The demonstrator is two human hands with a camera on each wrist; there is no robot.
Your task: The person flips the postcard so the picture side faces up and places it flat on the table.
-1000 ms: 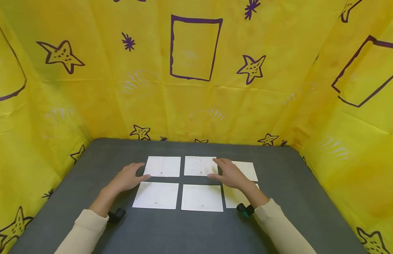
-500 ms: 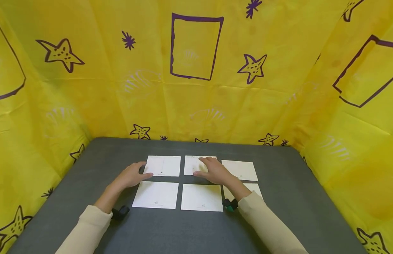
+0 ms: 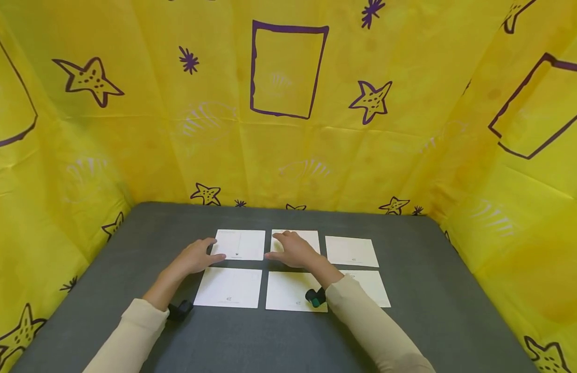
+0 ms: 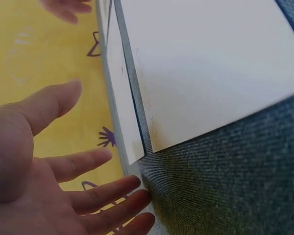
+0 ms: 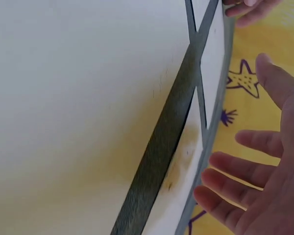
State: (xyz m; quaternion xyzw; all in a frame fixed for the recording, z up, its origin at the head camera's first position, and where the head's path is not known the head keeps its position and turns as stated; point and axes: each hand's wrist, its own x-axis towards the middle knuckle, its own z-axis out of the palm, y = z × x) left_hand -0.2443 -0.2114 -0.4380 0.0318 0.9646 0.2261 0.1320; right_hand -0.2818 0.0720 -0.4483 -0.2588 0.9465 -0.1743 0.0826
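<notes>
White paper cards lie flat in two rows of three. At the left edge of the back left card is my left hand, thumb and fingers spread apart with nothing between them. My right hand hovers over the back middle card and hides part of it, its fingertips near the card's left edge. In the right wrist view its fingers are spread and loosely bent, holding nothing. The left wrist view has the left fingers extended beside the front left card.
The dark grey table carries the other cards too, among them the back right card and the front middle card. Yellow cloth with purple starfish drawings encloses the table at the back and both sides. Black wrist devices sit at both wrists.
My right hand has moved left, from between the back middle and back right cards to over the back middle card, uncovering the back right one. My left hand has shifted slightly right.
</notes>
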